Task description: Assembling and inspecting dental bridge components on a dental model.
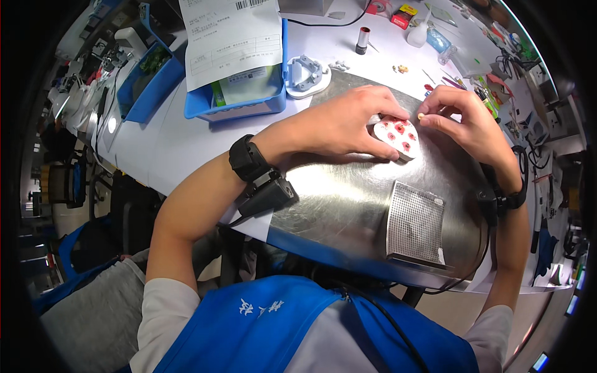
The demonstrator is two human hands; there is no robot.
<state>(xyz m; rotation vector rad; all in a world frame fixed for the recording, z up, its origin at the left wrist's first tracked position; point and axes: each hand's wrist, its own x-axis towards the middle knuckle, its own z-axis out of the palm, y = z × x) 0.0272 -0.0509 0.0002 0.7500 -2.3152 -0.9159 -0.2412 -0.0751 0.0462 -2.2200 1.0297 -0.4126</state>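
Over a shiny metal plate (348,205), my left hand (339,121) grips a round white block (407,135) by its edge, thumb on the near side and fingers on the far side. Several red spots with small dark centres dot the block's upper face. Just right of it, my right hand (466,115) is closed in a pinch on a small cream tooth-like piece (421,116). That piece is apart from the block. Nearer to me on the plate lies a bent perforated metal sheet (415,224).
Left of the plate stand a blue bin (236,112) with a printed sheet (233,46) on it and another blue bin (134,102). A dental model (306,74) sits beside them. Farther back are a dark red-topped cylinder (362,42), small tooth-like pieces (401,68) and a white squeeze bottle (417,35).
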